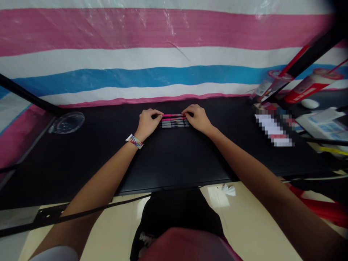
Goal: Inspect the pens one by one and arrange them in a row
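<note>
Several slim pens lie side by side in a stack of rows on the black table (163,156). The farthest is a pink pen (173,115), with another pink one just in front of it and grey, clear-looking pens (173,125) nearer me. My left hand (148,123) pinches the left end of the farthest pink pen between thumb and fingertips. At its right end, my right hand (199,117) grips the same pen in a similar pinch. A multicoloured band (135,141) circles my left wrist.
At the left stands a clear plastic container (67,122). Toward the right are a lidded drink cup (268,87), a red cup (312,85), a white rounded object (310,104) and a white box (324,125). A striped sheet (163,29) hangs behind the table.
</note>
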Available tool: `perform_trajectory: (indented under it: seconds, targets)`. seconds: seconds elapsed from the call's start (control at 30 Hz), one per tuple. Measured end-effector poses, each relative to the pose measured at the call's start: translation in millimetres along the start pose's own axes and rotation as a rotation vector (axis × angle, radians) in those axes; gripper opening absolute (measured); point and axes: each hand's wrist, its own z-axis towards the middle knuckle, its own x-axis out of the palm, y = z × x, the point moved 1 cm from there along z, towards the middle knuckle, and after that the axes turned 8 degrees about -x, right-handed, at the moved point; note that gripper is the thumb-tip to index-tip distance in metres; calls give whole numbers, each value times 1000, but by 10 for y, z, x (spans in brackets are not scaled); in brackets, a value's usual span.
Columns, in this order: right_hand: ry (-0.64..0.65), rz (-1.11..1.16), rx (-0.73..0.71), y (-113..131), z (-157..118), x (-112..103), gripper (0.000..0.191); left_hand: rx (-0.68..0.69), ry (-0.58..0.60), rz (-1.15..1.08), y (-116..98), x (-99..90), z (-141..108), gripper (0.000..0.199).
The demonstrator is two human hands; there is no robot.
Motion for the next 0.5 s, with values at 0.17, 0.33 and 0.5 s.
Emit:
perform_trajectory:
  seconds: [0.17, 0.33, 0.5]
  targets:
    - [13, -12, -25, 29, -14, -12, 27, -5, 13, 16, -14, 15, -10, 14]
    - [19, -13, -36, 58, -20, -27, 30, 22, -4, -3, -35, 17, -23, 15]
    - [20, -5, -25, 64, -24, -24, 31, -2, 5, 21, -54, 11, -34, 17]
